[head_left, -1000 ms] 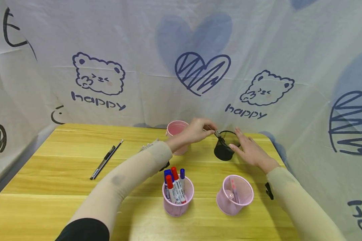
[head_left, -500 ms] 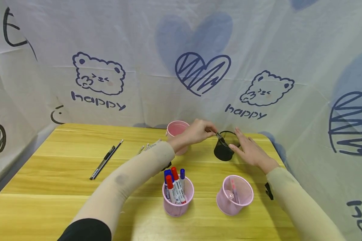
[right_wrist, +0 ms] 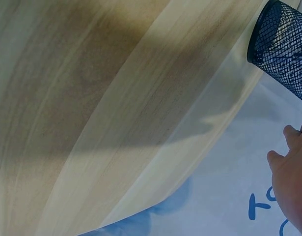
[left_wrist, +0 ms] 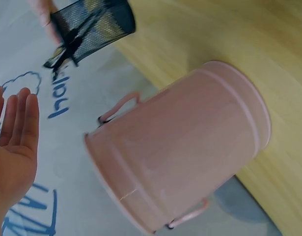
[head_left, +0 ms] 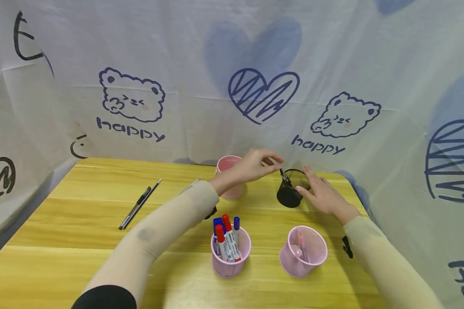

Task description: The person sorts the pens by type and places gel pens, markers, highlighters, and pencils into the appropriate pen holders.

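Note:
A black mesh pen holder [head_left: 289, 195] stands near the table's back right, with dark pens [left_wrist: 74, 44] leaning out over its rim. My left hand [head_left: 255, 165] hovers just left of that rim. In the left wrist view its fingers [left_wrist: 28, 123] are straight and nothing is held. From the right, my right hand [head_left: 326, 193] is beside the holder, thumb and forefinger spread along its rim. Exact contact is unclear. Only part of that hand shows in the right wrist view. A pink bucket [left_wrist: 175, 147] with small handles stands behind my left forearm.
In front, one pink mesh cup [head_left: 230, 268] holds several red-capped and blue-capped markers [head_left: 228, 242]. Another pink cup [head_left: 298, 268] has a pinkish pen and a small item inside. A black pen [head_left: 137, 206] and a pencil [head_left: 145, 201] lie at left. A printed cloth [head_left: 201, 116] borders the table.
My left hand has let go of a dark pen at the holder's rim, and its fingers have lifted and straightened. The right hand stays by the holder. The head view has shifted slightly.

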The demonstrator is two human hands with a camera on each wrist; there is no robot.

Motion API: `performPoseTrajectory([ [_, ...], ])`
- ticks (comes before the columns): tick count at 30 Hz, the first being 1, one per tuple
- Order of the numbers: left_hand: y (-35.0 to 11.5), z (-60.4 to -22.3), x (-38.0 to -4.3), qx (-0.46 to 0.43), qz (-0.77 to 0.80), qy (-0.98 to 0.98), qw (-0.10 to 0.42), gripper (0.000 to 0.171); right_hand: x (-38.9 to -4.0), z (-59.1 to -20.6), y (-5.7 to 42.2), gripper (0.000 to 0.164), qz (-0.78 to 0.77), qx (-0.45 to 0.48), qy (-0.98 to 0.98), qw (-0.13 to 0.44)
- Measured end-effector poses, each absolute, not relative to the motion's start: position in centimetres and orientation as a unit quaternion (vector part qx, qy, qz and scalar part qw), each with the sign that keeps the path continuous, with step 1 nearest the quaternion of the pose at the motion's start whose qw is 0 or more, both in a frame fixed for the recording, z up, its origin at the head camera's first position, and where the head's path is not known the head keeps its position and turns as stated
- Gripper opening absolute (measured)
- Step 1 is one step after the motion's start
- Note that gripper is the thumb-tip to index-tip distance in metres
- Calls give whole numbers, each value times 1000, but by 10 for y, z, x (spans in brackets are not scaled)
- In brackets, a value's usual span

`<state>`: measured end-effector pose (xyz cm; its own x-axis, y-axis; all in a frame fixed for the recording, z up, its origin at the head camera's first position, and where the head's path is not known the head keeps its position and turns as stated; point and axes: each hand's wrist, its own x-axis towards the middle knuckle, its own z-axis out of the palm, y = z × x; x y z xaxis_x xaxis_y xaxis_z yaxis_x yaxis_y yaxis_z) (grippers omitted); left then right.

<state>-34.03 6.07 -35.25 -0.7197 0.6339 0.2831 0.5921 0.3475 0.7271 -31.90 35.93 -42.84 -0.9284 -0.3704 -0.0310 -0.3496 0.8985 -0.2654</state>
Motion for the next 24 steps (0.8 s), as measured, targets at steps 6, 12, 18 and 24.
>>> performPoseTrajectory([
  [6,42,-341,-332,378,464,801,17,32,-318,-426,358,82,-134,-190,972,39],
  [12,17,-333,-324,377,482,791,-7,33,-316,-427,360,84,-128,-196,972,35],
  [18,-11,-329,-318,367,489,790,-37,32,-316,-429,361,84,-123,-199,972,27],
  [24,-42,-331,-309,345,490,799,-59,33,-316,-427,360,84,-114,-202,972,20],
])
